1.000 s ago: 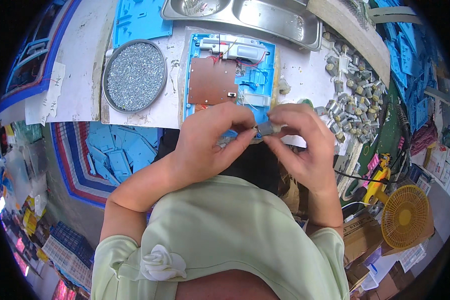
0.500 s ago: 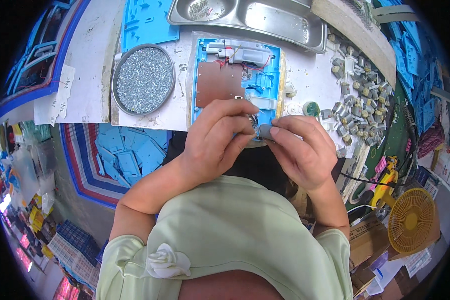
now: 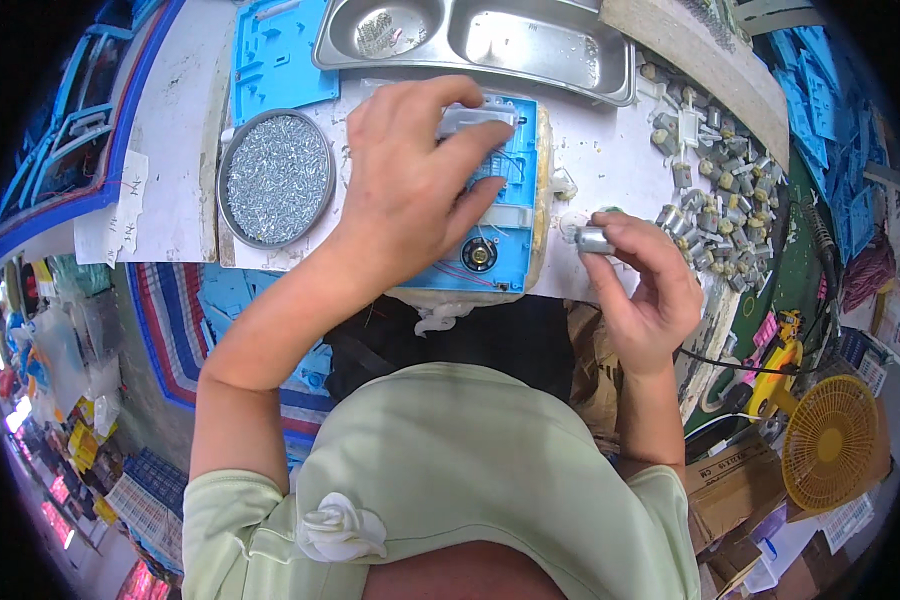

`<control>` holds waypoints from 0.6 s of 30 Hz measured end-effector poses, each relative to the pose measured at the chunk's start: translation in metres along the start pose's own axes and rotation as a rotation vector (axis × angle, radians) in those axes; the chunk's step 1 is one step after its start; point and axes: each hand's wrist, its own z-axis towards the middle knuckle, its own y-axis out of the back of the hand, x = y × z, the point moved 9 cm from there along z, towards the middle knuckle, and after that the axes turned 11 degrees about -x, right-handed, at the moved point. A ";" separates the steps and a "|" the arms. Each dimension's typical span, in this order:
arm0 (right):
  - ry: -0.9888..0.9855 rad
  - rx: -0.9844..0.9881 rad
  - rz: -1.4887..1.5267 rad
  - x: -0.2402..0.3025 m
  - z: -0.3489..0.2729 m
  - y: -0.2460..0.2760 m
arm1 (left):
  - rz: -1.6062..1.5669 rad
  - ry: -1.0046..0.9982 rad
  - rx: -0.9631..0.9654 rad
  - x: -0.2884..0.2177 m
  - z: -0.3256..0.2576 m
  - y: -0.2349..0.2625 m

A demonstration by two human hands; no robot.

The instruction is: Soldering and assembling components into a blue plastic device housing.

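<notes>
— At the desk's (image 3: 610,150) front edge, what have you got?

— My right hand (image 3: 642,290) pinches a small motor (image 3: 594,239) between thumb and fingertips, held just off the blue tray (image 3: 505,215). My left hand (image 3: 410,190) lies spread over the tray, fingers curled onto a grey part (image 3: 470,118) near its far edge; I can't tell whether I truly grip it or only press on it.

— What could go wrong?

— The motor is smooth and round, and my pinch is light, so I think it could slip and roll off the front edge. The thin wires (image 3: 460,275) by the speaker (image 3: 479,254) could snag under my palm. A careless elbow might tip the screw dish (image 3: 276,178) at the left.
</notes>
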 end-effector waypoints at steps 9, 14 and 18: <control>-0.101 -0.007 -0.010 -0.022 0.009 -0.004 | -0.133 -0.102 0.023 0.010 -0.016 0.011; -0.128 -0.017 -0.094 -0.031 0.021 -0.022 | -0.145 0.236 -0.173 0.057 -0.038 0.043; -0.164 -0.004 -0.148 -0.043 0.029 -0.029 | 0.039 0.022 -0.143 0.028 -0.021 0.027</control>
